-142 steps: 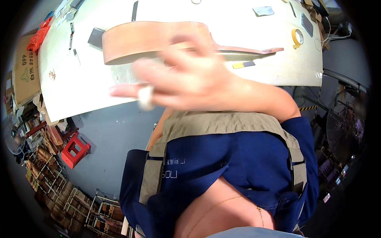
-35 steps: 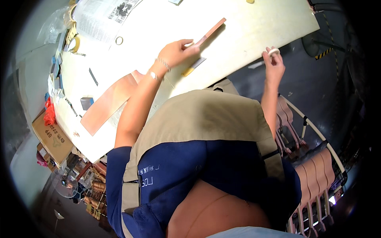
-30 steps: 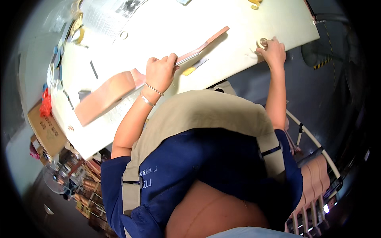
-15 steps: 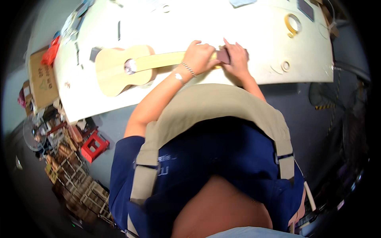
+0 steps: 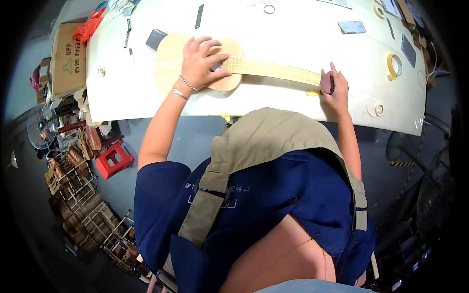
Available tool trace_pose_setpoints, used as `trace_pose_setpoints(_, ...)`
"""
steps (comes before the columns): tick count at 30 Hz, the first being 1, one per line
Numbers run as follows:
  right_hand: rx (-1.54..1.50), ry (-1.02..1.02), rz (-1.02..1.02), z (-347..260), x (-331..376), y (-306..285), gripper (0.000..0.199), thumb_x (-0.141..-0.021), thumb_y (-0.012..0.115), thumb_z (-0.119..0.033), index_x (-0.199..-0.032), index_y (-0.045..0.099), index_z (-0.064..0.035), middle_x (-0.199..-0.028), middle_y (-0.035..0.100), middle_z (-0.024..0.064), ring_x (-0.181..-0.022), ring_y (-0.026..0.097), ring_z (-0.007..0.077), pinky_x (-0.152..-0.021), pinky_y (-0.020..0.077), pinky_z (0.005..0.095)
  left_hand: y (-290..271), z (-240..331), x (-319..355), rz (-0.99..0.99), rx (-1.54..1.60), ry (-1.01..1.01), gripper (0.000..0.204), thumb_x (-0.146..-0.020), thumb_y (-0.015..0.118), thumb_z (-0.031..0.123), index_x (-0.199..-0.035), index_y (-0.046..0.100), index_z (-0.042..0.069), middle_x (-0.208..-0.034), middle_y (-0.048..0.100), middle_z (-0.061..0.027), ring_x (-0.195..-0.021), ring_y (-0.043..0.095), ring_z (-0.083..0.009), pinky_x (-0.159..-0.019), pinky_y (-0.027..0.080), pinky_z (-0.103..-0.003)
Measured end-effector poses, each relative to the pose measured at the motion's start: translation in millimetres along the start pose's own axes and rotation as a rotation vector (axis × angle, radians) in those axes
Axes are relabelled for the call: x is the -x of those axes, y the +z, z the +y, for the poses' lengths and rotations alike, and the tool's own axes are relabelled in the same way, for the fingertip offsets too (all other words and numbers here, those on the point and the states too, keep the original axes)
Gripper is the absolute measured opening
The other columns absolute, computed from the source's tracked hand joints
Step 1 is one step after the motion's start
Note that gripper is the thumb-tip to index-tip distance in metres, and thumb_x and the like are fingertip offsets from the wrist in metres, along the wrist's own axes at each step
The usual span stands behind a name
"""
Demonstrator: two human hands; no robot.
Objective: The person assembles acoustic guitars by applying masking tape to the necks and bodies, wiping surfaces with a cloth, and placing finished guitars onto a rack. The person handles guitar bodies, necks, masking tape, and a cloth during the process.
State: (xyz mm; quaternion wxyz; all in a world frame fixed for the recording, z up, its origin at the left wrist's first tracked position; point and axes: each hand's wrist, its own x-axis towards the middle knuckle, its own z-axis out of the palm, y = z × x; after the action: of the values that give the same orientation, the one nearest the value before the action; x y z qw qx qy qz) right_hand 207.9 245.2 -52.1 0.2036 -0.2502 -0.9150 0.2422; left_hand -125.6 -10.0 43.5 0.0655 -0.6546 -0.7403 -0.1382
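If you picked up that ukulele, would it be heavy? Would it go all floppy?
The ukulele would probably feel light for its size: the sound hole suggests it's hollow. It likely stays stiff, since the neck and body look like wood. Lifted by the small headstock, its wider body might tip down first.

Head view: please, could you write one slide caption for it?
Left hand at the soundhole, right hand at the dark headstock: a guitar-shaped instrument on a white table.
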Motion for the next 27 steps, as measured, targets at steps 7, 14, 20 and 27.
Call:
trace_pose_setpoints(7, 0.02, -0.033, 0.091, -13.1, -15.6, -14.2, 0.071, -0.062, 0.066, 0.003, -0.13, 0.048, -0.0048, -0.082, 0.056, 0.009, -0.074, 0.054, 0.0245, -0.077, 0.0463, 0.0349, -32.1, -25.8, 12.5, 0.284, 0.195, -0.09, 0.018, -0.073, 0.072, 0.024, -0.09, 0.071, 0.017, -0.105, 0.06, -0.0026, -0.108, 0.051, -0.0293, -0.096, 0.037, -0.045)
trace_pose_setpoints(14, 0.19, -0.717, 0.428, -106.7, -141.3, -136.6, 0.033, -0.068, 0.066, 0.004, -0.099, 0.061, -0.0031, -0.093, 0.063, 0.0097, -0.093, 0.059, 0.0264, -0.09, 0.0411, 0.0427, -97.4, 66.4, -121.9, -0.773, 0.766, -0.067, 0.072, -0.083, 0.052, 0.063, -0.113, 0.058, -0.001, -0.105, 0.064, -0.0186, -0.099, 0.061, -0.0273, -0.091, 0.044, -0.034)
trace_pose_setpoints(20, 0.277, -0.985, 0.826, -152.3, -222.4, -151.2, 0.103, -0.07, 0.081, -0.02, -0.145, 0.011, -0.0119, -0.131, 0.04, 0.0148, -0.12, 0.044, 0.0357, -0.101, 0.0306, 0.0512, -151.1, 81.2, -82.2, -0.379, 1.049, -0.466, 0.045, -0.082, 0.065, 0.046, -0.096, 0.06, 0.003, -0.079, 0.059, -0.0044, -0.065, 0.055, -0.0144, -0.06, 0.048, -0.027)
trace_pose_setpoints(27, -0.523, -0.908, 0.154, -169.0, -204.8, -36.3, 0.073, -0.079, 0.074, -0.015, -0.139, 0.034, -0.0009, -0.139, 0.037, 0.0163, -0.126, 0.038, 0.0297, -0.102, 0.0354, 0.0413, -273.2, 207.8, 54.0, 0.791, -0.091, -1.021, 0.045, -0.073, 0.077, 0.036, -0.096, 0.058, 0.002, -0.073, 0.056, -0.0033, -0.069, 0.055, -0.0122, -0.065, 0.046, -0.028)
